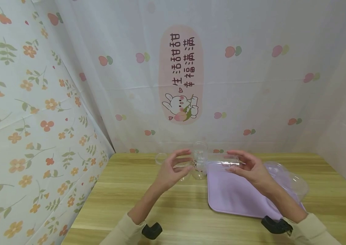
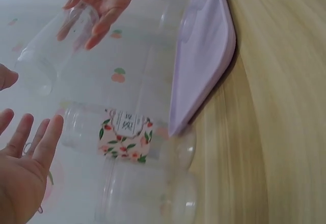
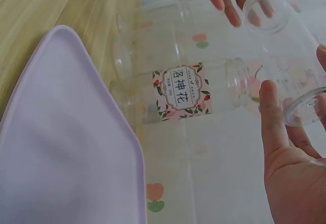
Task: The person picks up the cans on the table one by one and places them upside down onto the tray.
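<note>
A clear, empty-looking jar (image 1: 222,159) lies sideways in the air over the far edge of the purple tray (image 1: 237,200). My right hand (image 1: 254,170) grips it around one end, thumb and fingers on opposite sides; in the right wrist view the rim (image 3: 300,114) shows between them. Facing the jar's other end is my left hand (image 1: 170,172), its fingers spread and holding nothing. Between the hands, farther back, stands an upright clear jar with a pink floral label (image 3: 181,91). Another clear jar (image 2: 135,191) stands beside it, partly hidden by my left hand in the head view.
Clear, rounded plastic pieces (image 1: 297,185) rest at the tray's right side, partly behind my right forearm. The wooden table (image 1: 124,204) ends at a printed curtain (image 1: 252,85) at the back. A floral curtain (image 1: 32,129) hangs along the left.
</note>
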